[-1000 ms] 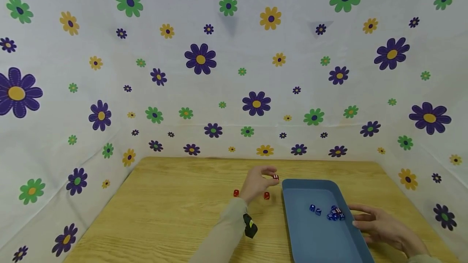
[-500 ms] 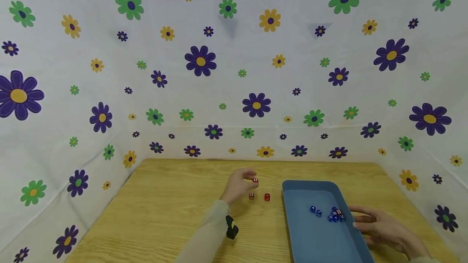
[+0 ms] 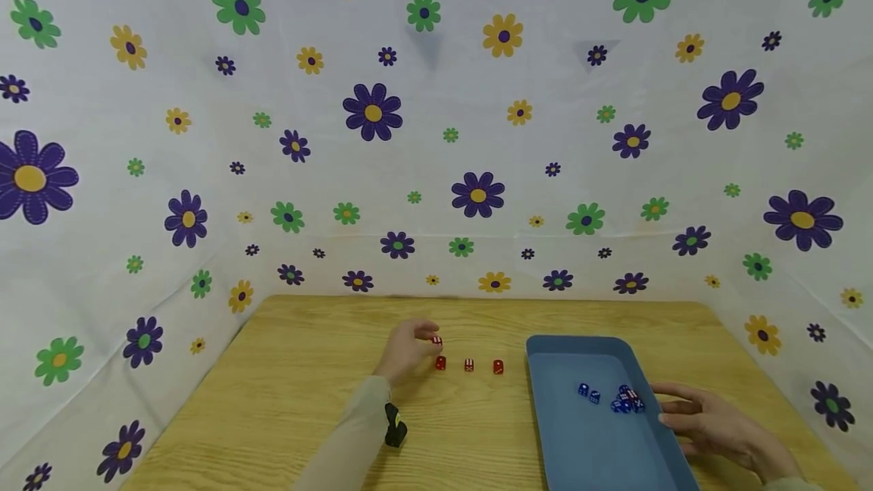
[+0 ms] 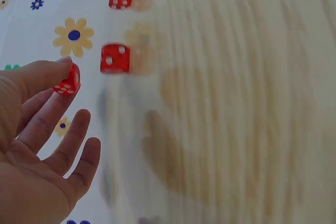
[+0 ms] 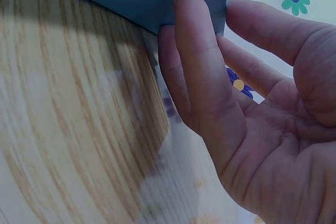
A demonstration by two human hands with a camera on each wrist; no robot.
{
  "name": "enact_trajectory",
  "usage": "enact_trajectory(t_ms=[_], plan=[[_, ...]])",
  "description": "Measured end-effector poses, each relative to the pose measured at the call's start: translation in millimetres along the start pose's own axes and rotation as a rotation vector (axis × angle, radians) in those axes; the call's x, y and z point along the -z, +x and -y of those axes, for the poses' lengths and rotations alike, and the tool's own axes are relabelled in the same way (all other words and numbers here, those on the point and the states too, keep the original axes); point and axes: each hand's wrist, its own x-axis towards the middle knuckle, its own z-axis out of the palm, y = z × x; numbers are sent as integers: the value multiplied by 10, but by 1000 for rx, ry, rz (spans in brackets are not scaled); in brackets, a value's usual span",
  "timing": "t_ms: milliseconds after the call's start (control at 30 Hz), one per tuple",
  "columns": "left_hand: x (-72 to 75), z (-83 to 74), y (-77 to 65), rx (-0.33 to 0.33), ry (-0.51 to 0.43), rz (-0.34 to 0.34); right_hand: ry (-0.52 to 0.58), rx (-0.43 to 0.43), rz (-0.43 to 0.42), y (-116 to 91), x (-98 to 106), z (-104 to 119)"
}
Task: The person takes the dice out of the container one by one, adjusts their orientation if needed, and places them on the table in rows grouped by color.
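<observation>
My left hand pinches a red die with white pips between thumb and index finger, above the table. Its other fingers are spread apart in the left wrist view. Just below and to the right of it, three red dice stand in a spaced row: a left die, a middle die and a right die. My right hand touches the outer right wall of the blue tray with its fingertips, the fingers extended. Several blue dice lie in that tray, with a red one among them.
The wooden table reaches back to a white cloth printed with flowers, which also hangs along both sides. The tray takes up the right part of the table. A dark band sits on the left wrist.
My left hand has moved left with the pinched die, away from the tray and past the row. The middle die, hidden at first, is now visible. My right hand stays at the tray.
</observation>
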Motion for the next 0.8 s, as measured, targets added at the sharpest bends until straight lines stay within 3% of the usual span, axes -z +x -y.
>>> enact_trajectory(t_ms=[133,367,800], plan=[[107,106,-10,6,31,7,-11,3,-2,-3,10,-5],[241,223,-61,-10,86,92,-1,1,0,0,13,-18],[288,224,-74,-23,199,158,2,11,2,5,1,-18]])
